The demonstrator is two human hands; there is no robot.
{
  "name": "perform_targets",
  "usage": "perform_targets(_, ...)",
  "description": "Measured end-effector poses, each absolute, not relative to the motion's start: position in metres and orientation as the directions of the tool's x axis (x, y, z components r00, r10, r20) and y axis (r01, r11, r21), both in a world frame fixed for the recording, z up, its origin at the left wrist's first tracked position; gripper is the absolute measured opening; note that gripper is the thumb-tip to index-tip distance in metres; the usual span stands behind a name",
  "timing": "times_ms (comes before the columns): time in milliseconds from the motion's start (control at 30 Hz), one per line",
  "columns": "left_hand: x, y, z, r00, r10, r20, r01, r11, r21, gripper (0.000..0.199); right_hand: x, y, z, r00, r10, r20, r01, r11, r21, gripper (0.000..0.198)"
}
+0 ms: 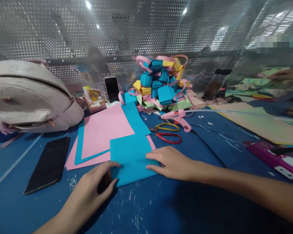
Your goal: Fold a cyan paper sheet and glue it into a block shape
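Resting on the blue sheet [128, 148] at the lower centre of the frame, both hands touched it from opposite sides. The left hand [95, 180] had its thumb and forefinger parted, the tips at the sheet's left edge. The right hand [172, 164] lay over the right edge, thumb and forefinger likewise apart on the surface. A crease-like line crossed the sheet between them.

Behind and to the left, the pink paper [104, 130] lay stacked with more blue, partly covered by the sheet. Right of centre, the scissors [169, 138], with one yellow and one red handle, lay open near the pink glue gun [179, 118]. Above these, at upper centre, a heap of folded paper pieces [166, 92] in blue, yellow, pink and green stood before a perforated metal panel [122, 32]. A dark phone [49, 164] lay at the lower left, below a pale backpack [36, 94]; another phone [111, 89] stood upright left of the heap. A purple power strip [265, 152] sat at the right edge, on the blue tabletop [146, 214].
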State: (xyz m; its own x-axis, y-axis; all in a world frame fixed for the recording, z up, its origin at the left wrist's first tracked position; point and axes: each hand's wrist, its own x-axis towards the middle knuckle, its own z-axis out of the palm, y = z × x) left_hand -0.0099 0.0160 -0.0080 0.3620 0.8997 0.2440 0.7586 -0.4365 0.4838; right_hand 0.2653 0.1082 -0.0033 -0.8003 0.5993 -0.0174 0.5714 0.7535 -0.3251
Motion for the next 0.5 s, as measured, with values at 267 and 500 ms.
perform_targets(267,-0.0096,0.0155,-0.0108,0.477,0.832,0.282,0.781,-0.549,0.299,0.03,0.2667,0.1067,-0.0088,-0.842,0.539,0.034,0.512,0.816,-0.266,0.02)
perform_targets(500,-0.0038,0.0102,-0.0087,0.755,0.605,0.254,0.644,-0.756,-0.112,0.039,0.266,0.1046,-0.0047,-0.826,0.564,-0.003,0.543,0.793,-0.274,0.022)
